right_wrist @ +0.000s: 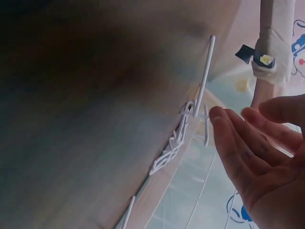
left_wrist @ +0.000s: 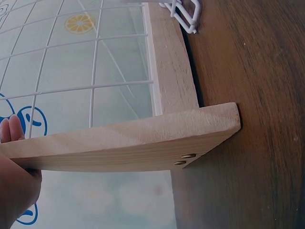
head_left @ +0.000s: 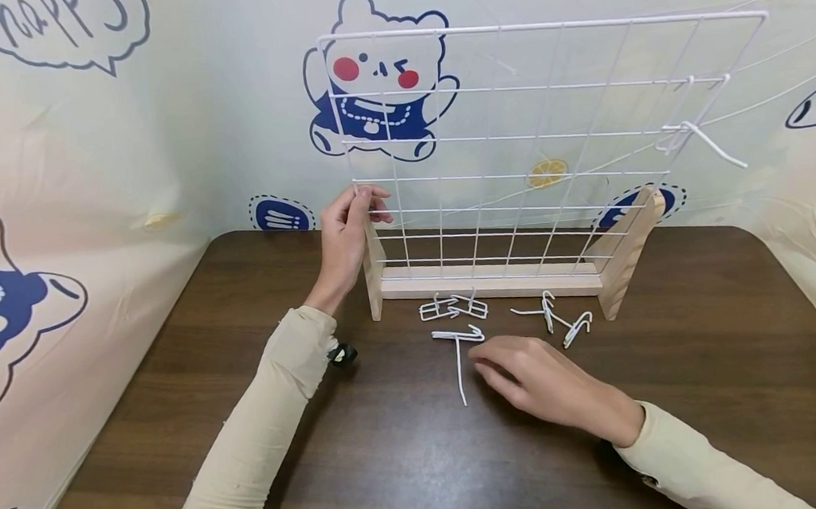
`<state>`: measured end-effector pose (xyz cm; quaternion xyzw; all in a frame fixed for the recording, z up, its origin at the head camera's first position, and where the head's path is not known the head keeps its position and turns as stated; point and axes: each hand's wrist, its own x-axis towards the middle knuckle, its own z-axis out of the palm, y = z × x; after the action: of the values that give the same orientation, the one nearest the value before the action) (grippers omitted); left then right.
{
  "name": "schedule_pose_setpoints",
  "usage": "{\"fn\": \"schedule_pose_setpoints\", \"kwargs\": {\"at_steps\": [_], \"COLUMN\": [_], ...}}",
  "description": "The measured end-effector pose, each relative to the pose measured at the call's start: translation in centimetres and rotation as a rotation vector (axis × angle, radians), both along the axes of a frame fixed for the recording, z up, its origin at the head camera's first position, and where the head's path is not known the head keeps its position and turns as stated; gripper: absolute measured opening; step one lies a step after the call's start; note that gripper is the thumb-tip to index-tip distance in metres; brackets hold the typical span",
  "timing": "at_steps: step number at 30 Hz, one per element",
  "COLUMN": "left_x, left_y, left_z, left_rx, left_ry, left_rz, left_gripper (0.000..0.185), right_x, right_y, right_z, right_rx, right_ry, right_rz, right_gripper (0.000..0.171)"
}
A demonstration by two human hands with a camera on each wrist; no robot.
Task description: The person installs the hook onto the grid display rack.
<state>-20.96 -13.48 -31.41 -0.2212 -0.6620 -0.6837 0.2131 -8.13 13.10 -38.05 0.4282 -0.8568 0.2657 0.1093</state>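
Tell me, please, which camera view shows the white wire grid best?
The head view: the whole wire grid stands in its wooden base, left hand gripping its edge. The left wrist view shows only a lower corner; the right wrist view, blurred wires.

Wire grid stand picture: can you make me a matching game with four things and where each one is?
Things:
1. left hand
2. right hand
3. long hook
4. hung hook

Places:
A. lying on the brown table, just left of the fingertips
B. up on the white wire grid, near its right edge
C. gripping the grid's left edge
D. flat above the table, fingers straight, holding nothing

Pairs: 1-C, 2-D, 3-A, 4-B
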Motion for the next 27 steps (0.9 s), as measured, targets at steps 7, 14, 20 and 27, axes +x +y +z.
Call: {"fn": "schedule_pose_setpoints", "kwargs": {"at_steps": [7,14,20,27], "left_x": [-0.1,-0.1,0.0,0.0], "left_y": [0.1,0.1,0.1,0.2], "left_z": [-0.1,-0.1,-0.1,-0.1], "left_rx": [0.010,0.008,0.007,0.007], "left_ry": [0.000,0.002,0.005,0.000], "left_rz": [-0.004,0.004,0.014,0.017], "left_gripper": [0.035,0.035,0.034,0.034], "right_x": [0.0,-0.2,-0.3,-0.2], "right_y": [-1.1,-1.6,-1.6,-1.6], "right_z": [-0.3,-0.2,-0.3,-0.5], "right_rx": [0.130,0.235,0.294,0.319], "right_ry": [-0.017,-0.038,-0.029,-0.063], "right_rz": [0.023,0.006,-0.026,-0.043], "right_gripper": [0.022,0.026,0.028,0.013]}}
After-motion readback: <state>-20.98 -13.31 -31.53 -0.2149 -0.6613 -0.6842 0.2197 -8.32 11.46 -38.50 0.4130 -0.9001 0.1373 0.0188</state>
